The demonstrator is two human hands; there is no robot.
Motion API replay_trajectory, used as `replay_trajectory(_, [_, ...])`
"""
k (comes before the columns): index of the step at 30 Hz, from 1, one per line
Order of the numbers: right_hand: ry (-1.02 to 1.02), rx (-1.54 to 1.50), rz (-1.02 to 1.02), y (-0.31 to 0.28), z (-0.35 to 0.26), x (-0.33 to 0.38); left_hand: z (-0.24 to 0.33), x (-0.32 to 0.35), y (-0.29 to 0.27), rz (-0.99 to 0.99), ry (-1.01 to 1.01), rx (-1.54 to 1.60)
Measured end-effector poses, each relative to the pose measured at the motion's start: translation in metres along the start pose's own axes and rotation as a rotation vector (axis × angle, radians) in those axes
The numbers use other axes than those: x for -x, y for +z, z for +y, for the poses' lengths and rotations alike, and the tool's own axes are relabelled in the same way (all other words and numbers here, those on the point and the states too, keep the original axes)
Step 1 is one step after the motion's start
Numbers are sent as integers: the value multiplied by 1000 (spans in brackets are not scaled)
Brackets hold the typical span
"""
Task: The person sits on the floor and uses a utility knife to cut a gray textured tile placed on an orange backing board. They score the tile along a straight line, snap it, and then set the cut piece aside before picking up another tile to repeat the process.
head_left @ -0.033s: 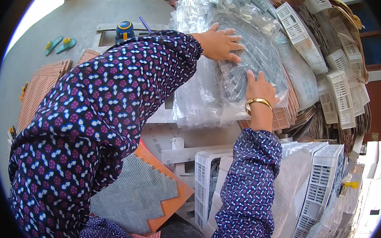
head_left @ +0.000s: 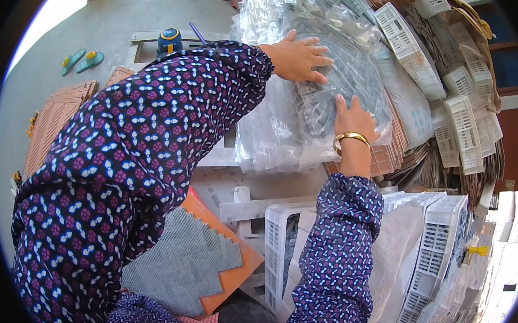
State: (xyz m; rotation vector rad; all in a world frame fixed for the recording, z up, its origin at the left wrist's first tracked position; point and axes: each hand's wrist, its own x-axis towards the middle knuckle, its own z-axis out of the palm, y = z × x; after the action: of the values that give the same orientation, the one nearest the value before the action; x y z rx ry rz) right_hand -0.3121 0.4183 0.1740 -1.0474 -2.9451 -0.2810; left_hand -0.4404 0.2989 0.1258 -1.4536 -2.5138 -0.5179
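A grey mosaic tile sheet (head_left: 348, 59) in a herringbone pattern lies on a stack, covered by clear, wrinkled plastic film (head_left: 271, 121). My left hand (head_left: 297, 60) rests palm down on the film near the sheet's left side, its fingers spread. Closer to me, my right hand (head_left: 354, 125), with a gold bangle at the wrist, lies on the sheet's near right part. Its fingers are stretched out, and neither hand grips anything visible. Below my left arm, another grey mosaic sheet (head_left: 185, 262) with a stepped edge sits on an orange board (head_left: 242, 261).
White plastic crates (head_left: 431, 257) stand at the lower right, and more crates (head_left: 410, 49) lean beyond the stack. Brown patterned panels (head_left: 58, 124) lie at the left. A blue and yellow round container (head_left: 169, 41) and green slippers (head_left: 90, 61) are at the far left.
My left hand has shifted very slightly to the right over the film. My right hand looks unmoved.
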Motion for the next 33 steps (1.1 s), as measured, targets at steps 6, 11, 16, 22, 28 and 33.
replay_trajectory(6, [-482,-431,502,4,20,73,21,78,-16,213,65,-14])
replay_trajectory(11, [-337,-952,-97,54,58,231,63,260,-38,-144,-213,158])
replay_trajectory(16, [-99,-782,-399,119,82,381,157,417,-50,-445,-255,312])
replay_trajectory(22, [-72,-450,-341,147,38,450,219,476,-31,-527,-172,206])
replay_trajectory(28, [262,-1031,-273,147,51,424,224,481,-28,-504,-44,118])
replay_trajectory(33, [326,-1352,-266,184,56,410,235,494,-4,-388,-9,74])
